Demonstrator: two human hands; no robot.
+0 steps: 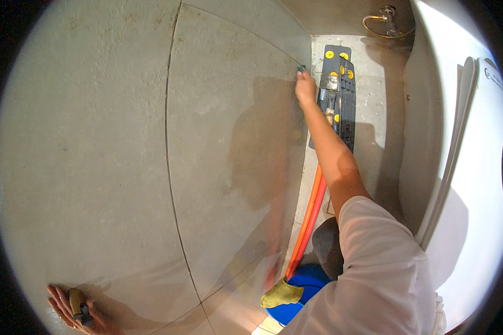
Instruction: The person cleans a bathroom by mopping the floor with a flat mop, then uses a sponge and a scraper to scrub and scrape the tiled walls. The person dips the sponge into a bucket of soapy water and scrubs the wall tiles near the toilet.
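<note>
My right arm, in a pale sleeve, reaches ahead along the grey tiled wall (223, 111). At the wall's edge my right hand (305, 89) is closed, with a small dark green piece (301, 68), perhaps a scouring pad, showing at its fingertips. Low on the far left, my left hand (78, 310) rests against the wall tile. An olive-and-black object (79, 307) lies between its thumb and fingers; its kind is not clear. Just right of my right hand lean black flat mop heads (339, 97) with yellow round inserts.
Orange and red poles (309, 215) run from the mop heads to a blue bucket (304, 279). A yellow-green cloth (282, 294) drapes over its rim. On the right stands a white fixture with a lid (480, 167), probably a toilet. A valve with a hose (388, 22) juts out at the back.
</note>
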